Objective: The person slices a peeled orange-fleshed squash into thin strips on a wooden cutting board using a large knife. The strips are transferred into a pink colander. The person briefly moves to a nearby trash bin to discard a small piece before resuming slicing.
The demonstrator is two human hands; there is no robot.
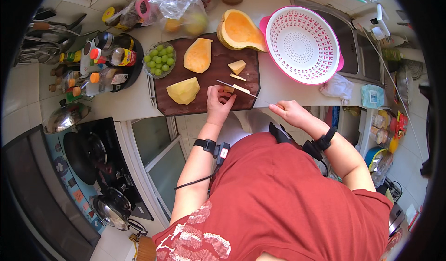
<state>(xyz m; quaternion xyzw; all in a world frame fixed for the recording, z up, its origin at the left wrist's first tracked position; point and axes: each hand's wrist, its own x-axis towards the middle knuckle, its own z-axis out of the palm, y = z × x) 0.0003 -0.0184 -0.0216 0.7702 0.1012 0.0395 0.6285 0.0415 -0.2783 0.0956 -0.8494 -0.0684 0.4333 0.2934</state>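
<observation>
My right hand is closed round the handle of a kitchen knife, whose thin blade points left across the near edge of a dark brown cutting board. The fingers of my left hand press on a small pumpkin piece, partly hidden beside the blade. A pale pumpkin slice lies against the blade. Farther back on the board are a thin pumpkin strip and a small pumpkin chunk. To the left sit a peeled pumpkin chunk and a flat orange pumpkin piece.
A hollowed, unpeeled pumpkin section rests at the board's far right corner. A pink-and-white colander stands by the sink. A bowl of green grapes and several bottles are left; a stove lies lower left.
</observation>
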